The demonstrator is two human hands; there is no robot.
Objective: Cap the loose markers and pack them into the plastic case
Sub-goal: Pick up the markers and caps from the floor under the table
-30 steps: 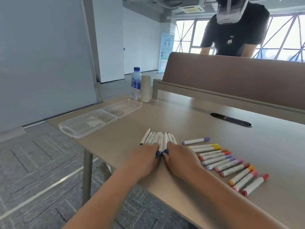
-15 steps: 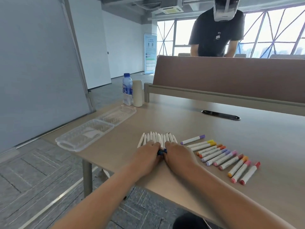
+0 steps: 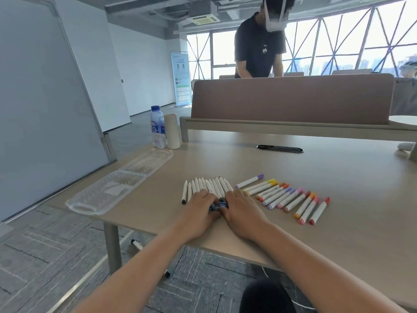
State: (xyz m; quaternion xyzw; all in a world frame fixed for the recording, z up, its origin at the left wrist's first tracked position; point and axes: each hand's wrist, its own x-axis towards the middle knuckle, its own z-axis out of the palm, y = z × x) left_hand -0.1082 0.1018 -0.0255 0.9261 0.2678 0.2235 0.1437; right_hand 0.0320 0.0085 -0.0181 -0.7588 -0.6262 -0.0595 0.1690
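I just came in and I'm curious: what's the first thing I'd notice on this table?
The left hand and the right hand press side by side on a bunch of white markers near the front edge of the table. Right of them lies a neat row of markers with colourful caps. To the left, an open clear plastic case sits at the table's corner.

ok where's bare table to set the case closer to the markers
Widest: bare table between the marker tips and the black cable slot. Also a strip between the open case and the white marker bundle. Crowded: near edge, bundle through coloured row.
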